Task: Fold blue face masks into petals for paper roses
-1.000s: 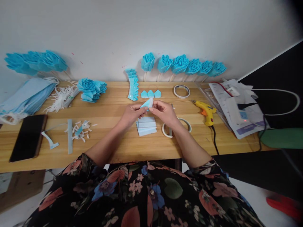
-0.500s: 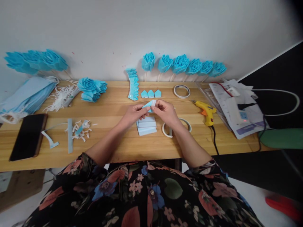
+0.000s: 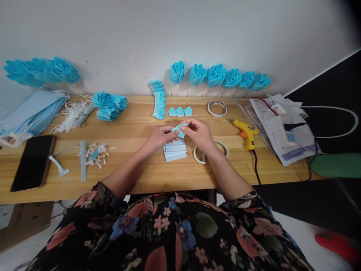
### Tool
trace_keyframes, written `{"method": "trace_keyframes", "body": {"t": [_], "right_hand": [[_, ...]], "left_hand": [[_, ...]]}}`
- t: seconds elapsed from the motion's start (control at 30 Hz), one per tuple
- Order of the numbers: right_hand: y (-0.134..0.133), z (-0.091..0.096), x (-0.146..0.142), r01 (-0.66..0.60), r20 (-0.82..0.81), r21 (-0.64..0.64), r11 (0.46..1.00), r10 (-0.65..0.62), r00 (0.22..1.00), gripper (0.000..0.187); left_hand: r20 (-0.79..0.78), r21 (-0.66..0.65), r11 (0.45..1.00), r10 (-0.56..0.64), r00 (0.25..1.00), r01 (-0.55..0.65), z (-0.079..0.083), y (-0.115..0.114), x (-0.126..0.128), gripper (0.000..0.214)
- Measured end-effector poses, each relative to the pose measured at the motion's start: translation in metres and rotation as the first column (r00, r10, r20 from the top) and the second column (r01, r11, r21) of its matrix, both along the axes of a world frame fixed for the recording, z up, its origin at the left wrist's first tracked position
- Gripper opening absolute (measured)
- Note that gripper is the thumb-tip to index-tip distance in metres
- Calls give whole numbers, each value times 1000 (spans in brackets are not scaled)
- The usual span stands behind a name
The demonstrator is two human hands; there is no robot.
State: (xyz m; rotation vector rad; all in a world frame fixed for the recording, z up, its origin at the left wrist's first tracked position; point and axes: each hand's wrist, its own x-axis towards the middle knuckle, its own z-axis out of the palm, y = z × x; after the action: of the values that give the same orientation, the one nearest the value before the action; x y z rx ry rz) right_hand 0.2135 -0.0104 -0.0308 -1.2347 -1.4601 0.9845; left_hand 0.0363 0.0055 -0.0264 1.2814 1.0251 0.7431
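Between my fingers is a small light-blue piece of mask fabric (image 3: pixel 182 132), partly folded. My left hand (image 3: pixel 163 136) pinches its left side, and my right hand (image 3: pixel 196 131) grips the right side with thumb and fingers. Just below them lie several pale-blue pleated fabric pieces (image 3: pixel 175 151), partly hidden by my left fingers. Beyond my hands, three folded blue petals (image 3: pixel 179 111) rest in a row. A curved stack of blue petals (image 3: pixel 158 99) leans up toward the wall.
Blue fabric flowers (image 3: pixel 216 76) on sticks lean along the wall. To the right are a tape roll (image 3: pixel 217 108), a yellow glue gun (image 3: pixel 245 131) with cord and a white power strip (image 3: pixel 284 131). Face masks (image 3: pixel 36 109), a phone (image 3: pixel 34 162) and white scraps (image 3: pixel 97 154) lie left.
The fabric piece has been folded over at its top: the white edge that stuck up is now down, and more of the blue face shows. My right fingers have shifted slightly.
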Motion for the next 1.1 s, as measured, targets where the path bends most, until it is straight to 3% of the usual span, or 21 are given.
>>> {"method": "trace_keyframes", "body": {"t": [0.2,0.33,0.47,0.9,1.1], "right_hand": [[-3,4,-2,49,143,170,984,-73,987,9],[-4,7,0,-30,258,359,933,-69,964,11],[-4,7,5,-95,302,429,898,-44,952,18],[-3,2,8,-130,352,443,887,-39,935,37],[-3,4,7,-143,336,408,902,-3,942,34]], "left_hand": [[-5,-4,1000,19,1000,-19,-1,0,0,24],[32,1,999,38,999,-39,-1,0,-1,22],[99,-1,999,47,994,-48,2,-1,-1,22],[173,30,999,37,984,-43,2,-2,-2,30],[177,24,997,66,982,-72,1,-2,-1,32]]}}
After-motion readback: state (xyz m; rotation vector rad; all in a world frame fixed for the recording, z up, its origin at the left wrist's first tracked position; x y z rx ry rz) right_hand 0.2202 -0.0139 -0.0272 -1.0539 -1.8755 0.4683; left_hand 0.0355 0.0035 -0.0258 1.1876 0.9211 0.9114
